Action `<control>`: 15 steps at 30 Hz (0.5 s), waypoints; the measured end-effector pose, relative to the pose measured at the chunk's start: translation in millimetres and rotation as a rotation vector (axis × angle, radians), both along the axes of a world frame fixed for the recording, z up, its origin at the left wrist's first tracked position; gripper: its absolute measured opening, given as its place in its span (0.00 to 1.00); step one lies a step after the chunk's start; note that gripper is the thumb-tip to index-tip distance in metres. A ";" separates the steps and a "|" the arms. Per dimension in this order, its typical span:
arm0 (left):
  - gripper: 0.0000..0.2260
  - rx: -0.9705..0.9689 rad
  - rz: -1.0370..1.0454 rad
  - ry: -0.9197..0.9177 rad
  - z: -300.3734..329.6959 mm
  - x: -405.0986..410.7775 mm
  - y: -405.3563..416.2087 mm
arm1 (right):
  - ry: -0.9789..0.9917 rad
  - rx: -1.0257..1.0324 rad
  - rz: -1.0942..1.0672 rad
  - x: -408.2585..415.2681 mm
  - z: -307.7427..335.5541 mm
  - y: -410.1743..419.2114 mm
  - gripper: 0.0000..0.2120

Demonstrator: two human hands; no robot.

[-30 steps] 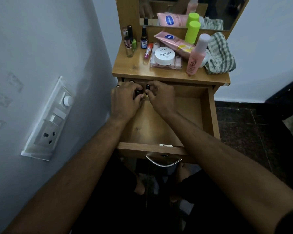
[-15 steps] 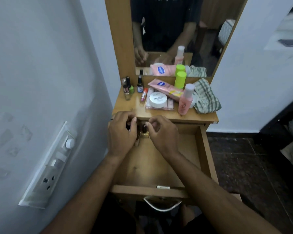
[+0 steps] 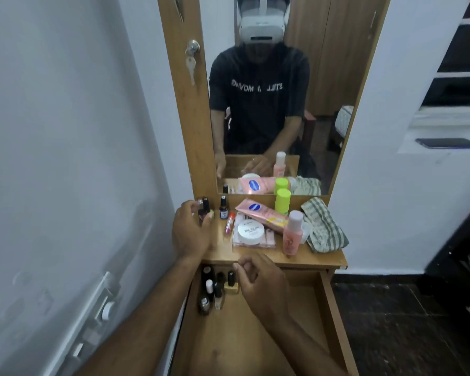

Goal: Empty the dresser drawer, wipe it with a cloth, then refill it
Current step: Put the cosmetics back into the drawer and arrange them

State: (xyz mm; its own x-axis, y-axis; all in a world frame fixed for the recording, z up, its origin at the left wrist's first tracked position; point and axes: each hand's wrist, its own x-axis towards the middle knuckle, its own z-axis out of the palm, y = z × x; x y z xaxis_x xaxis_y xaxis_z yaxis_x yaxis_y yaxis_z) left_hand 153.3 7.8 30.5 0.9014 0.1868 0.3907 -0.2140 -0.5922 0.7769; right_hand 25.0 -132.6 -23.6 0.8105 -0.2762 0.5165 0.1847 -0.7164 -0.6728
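Up on the wooden dresser top [image 3: 223, 253], the left hand [image 3: 192, 232] is curling its fingers [image 3: 186, 206] and thumb around small nail polish bottles [image 3: 203, 210] standing at the back left corner; one dark cap is poking up just beyond the fingertips and a bit of green is showing beside the thumb (how many bottles it is actually gripping, I cannot tell). Just past that thumb a dark dropper bottle [image 3: 223, 211] is standing, and a pink lip balm stick [image 3: 230, 222] is lying beside it. Lower down, the right hand [image 3: 261, 283] is hovering over the back of the open wooden drawer [image 3: 330, 316], its fingers [image 3: 246, 270] curled loosely inward and holding nothing that shows. Directly beside those fingers, in the drawer's back left corner, a cluster of little nail polish bottles [image 3: 215, 290] is standing upright, a gold one with a black cap nearest the knuckles. Beyond the right hand's fingertips on the top are sitting a round white jar [image 3: 251, 232] on a clear flat case, a pink tube [image 3: 261, 213], a lime-green capped bottle [image 3: 282, 199], a tall pink bottle [image 3: 292, 232] and a crumpled green checked cloth [image 3: 323, 226].
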 end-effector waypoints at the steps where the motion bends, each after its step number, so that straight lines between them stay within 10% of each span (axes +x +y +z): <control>1: 0.14 0.012 -0.010 -0.001 0.3 2.9 -1.0 | -0.019 -0.004 0.005 5.1 4.7 -0.3 0.06; 15: 0.08 0.025 -0.093 -0.104 -4.1 1.0 3.3 | 0.122 -0.134 0.133 102.5 105.7 15.5 0.05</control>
